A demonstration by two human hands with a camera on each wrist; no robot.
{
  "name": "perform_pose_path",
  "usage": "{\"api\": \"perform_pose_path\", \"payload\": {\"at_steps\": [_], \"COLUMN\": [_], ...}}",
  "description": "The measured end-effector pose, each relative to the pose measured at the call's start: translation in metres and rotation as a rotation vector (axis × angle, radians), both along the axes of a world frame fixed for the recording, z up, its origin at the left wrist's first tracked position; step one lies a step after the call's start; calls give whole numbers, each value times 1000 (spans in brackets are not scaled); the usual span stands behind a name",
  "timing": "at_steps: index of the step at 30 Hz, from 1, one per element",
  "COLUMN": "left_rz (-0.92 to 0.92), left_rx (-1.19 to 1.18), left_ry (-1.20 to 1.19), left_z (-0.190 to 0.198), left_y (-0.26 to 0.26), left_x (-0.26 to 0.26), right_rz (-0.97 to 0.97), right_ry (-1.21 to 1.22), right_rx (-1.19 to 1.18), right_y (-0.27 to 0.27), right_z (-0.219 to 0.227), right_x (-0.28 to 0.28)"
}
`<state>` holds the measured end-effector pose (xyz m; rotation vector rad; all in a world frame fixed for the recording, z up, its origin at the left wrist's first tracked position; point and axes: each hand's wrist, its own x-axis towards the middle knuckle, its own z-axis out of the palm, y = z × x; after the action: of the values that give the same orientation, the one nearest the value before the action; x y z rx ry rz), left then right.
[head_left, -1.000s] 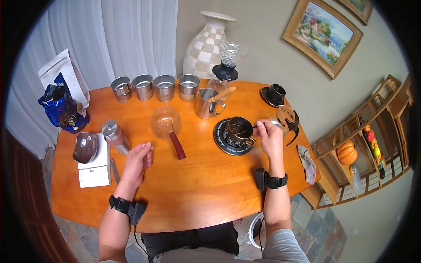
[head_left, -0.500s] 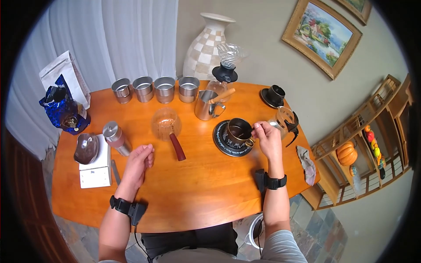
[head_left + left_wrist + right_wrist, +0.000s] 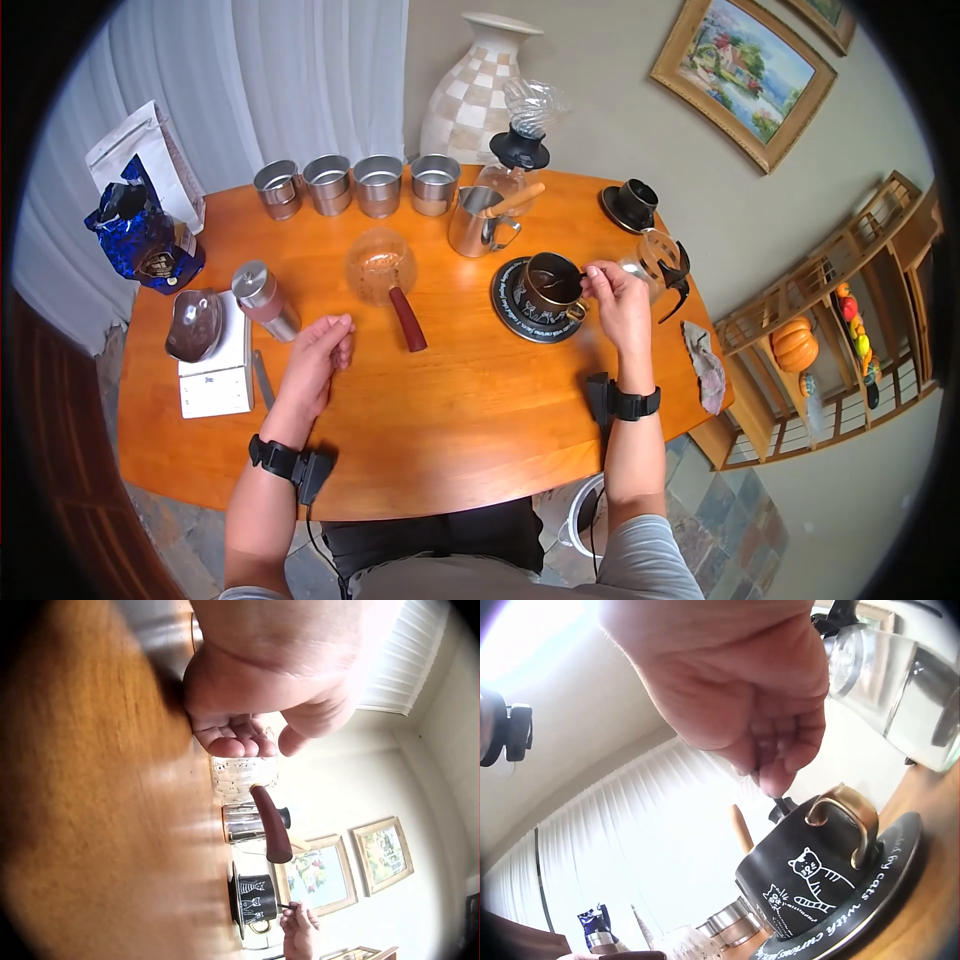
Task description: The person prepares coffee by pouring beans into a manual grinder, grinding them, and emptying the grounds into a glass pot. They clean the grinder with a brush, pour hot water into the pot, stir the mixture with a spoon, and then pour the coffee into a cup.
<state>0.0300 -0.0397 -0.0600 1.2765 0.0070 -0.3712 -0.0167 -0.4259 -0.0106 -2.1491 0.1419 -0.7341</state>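
My right hand [image 3: 618,303] pinches the thin dark handle of a spoon [image 3: 781,804] between thumb and fingers, above a black cup [image 3: 546,300]. The spoon's lower end is down inside the cup among dark liquid. White cat drawings and a gold handle mark the cup [image 3: 799,874], which stands upright on a black saucer [image 3: 508,316] with white lettering. My left hand [image 3: 316,360] rests on its side at the table, fingers loosely curled around nothing. Nearest it are a steel hand grinder [image 3: 268,305] and a round glass pot [image 3: 380,265] with a dark red handle.
Several steel cups [image 3: 378,190] line the back edge, near a metal pitcher [image 3: 470,228] and a glass dripper [image 3: 535,108]. A scale [image 3: 215,392] bearing a dark dish [image 3: 193,325] lies left. A glass carafe [image 3: 652,262] and a cloth [image 3: 705,365] are on the right.
My right hand stays at the cup while the spoon shifts slightly inside it. The head view has tilted a little, moving the table's things slightly upward. My left hand keeps its place.
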Motion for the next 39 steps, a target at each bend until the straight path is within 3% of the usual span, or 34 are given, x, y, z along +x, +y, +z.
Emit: {"api": "perform_pose_path", "payload": {"at_steps": [6, 10, 14, 22, 24, 27, 32, 35, 39], "left_rz": [-22, -6, -18, -25, -32, -19, 20, 1, 4], "left_rx": [-27, -20, -41, -40, -18, -13, 18, 11, 29], "left_ry": [-21, -20, -19, -13, -15, -31, -3, -37, -42], "left_z": [-1, 2, 1, 0, -1, -1, 2, -2, -5], "left_y": [-1, -1, 1, 2, 2, 2, 1, 2, 1], "left_x": [-2, -1, -1, 0, 0, 0, -2, -2, 0], "right_rz": [-56, 71, -63, 2, -71, -91, 58, -52, 4], "right_ry": [13, 19, 27, 20, 5, 69, 42, 50, 63], "right_rx": [-81, 98, -74, 17, -73, -12, 106, -119, 8], "right_y": [1, 4, -4, 2, -1, 0, -3, -18, -16], "right_z": [3, -3, -1, 0, 0, 8, -6, -9, -6], "right_x": [-2, 1, -2, -1, -1, -6, 1, 1, -1]}}
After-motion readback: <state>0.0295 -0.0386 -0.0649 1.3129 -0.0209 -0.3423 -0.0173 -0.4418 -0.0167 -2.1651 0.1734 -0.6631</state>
